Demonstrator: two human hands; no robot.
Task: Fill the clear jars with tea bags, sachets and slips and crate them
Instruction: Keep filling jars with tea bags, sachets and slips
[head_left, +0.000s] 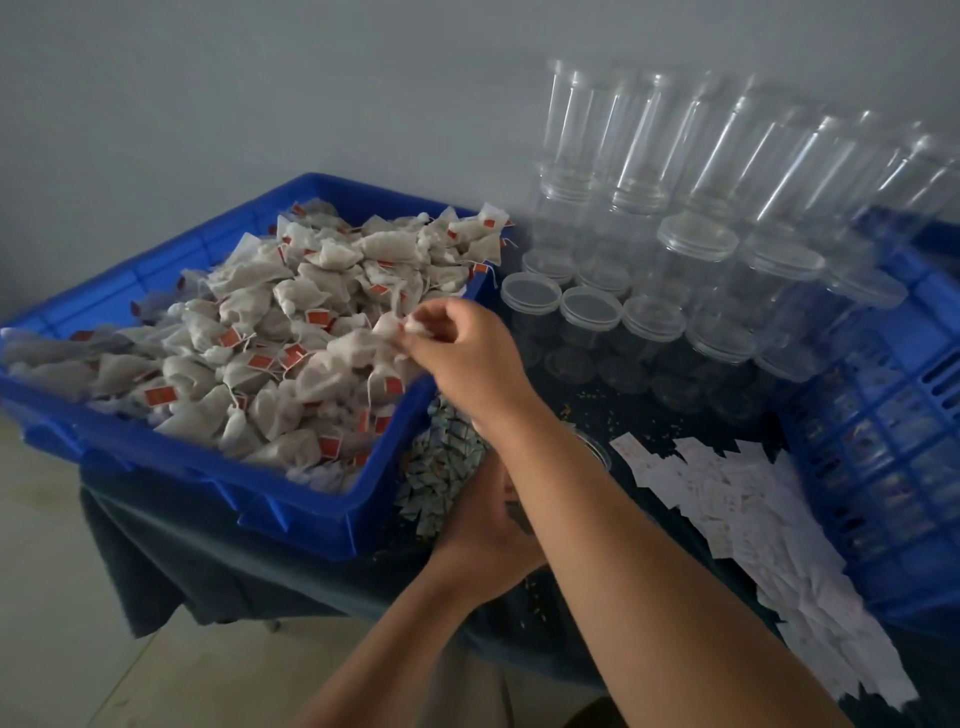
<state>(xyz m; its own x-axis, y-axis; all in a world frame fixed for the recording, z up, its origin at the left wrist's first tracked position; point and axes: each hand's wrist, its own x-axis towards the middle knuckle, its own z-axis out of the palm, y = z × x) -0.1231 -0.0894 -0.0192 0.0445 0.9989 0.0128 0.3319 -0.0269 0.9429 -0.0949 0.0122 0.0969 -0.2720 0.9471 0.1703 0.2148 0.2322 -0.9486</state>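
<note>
White tea bag (385, 328) between right fingers (440, 313)

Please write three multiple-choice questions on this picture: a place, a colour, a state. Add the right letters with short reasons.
1. Where do the white paper slips lie?
A) in a clear jar B) on the floor C) on the dark table
2. What colour is the plastic bin holding the red-tagged mesh tea bags?
A) blue B) green C) grey
3. What is the right hand doing?
A) resting flat B) pinching a tea bag C) turning a lid
Answers: 1 C, they spread beside the blue lattice crate; 2 A, its walls are blue; 3 B, its fingertips close on white mesh.
</note>
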